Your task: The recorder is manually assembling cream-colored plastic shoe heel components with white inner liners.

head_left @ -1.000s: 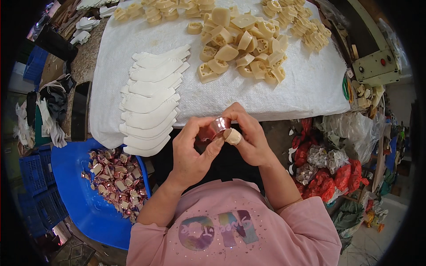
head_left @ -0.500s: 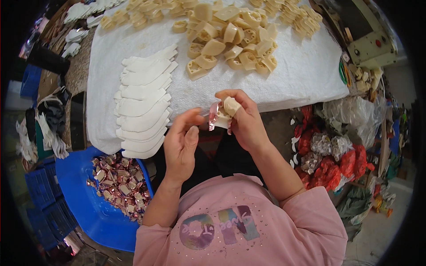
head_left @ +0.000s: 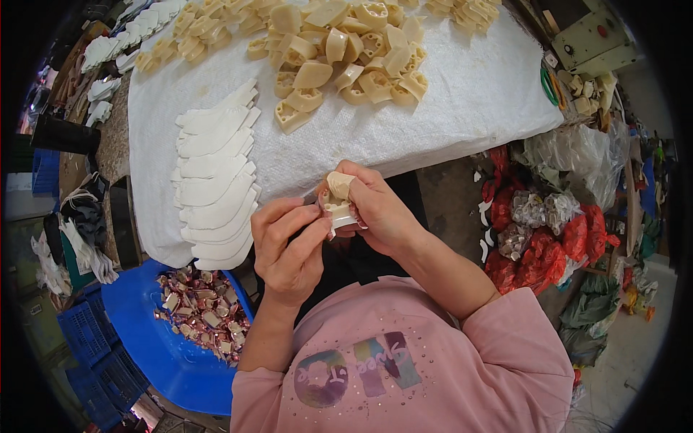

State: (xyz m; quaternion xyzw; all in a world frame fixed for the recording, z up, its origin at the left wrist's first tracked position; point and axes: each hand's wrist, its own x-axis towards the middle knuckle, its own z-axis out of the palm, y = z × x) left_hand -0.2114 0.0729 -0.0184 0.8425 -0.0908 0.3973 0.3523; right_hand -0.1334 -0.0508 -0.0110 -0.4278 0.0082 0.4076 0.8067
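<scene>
My right hand [head_left: 386, 216] grips a small hollow cream piece with shiny pink edging [head_left: 338, 210] in front of my body, just off the table's near edge. A wrinkled beige cover [head_left: 339, 185] sits at the thumb tip of that hand. From the other side, my left hand [head_left: 289, 249] has its thumb and fingers closed on the piece's pink edge. Part of the piece is hidden by the fingers. Farther off, a heap of similar cream hollow pieces [head_left: 339, 43] lies on the white-covered table [head_left: 303, 155]. An overlapping row of white curved flat pieces [head_left: 216, 180] lies to the left.
Beside my left arm stands a blue tub [head_left: 155, 361] containing many pink-edged cream pieces [head_left: 206, 310]. Red plastic bags [head_left: 530, 263] and clear bags [head_left: 570, 162] lie at the right. Blue crates [head_left: 83, 332] stand far left. A machine housing [head_left: 595, 40] is at the back right.
My left hand has moved in from beside the piece, and its fingers now close on the pink edge. The piece has tilted slightly in my right hand. The whole view has shifted a little.
</scene>
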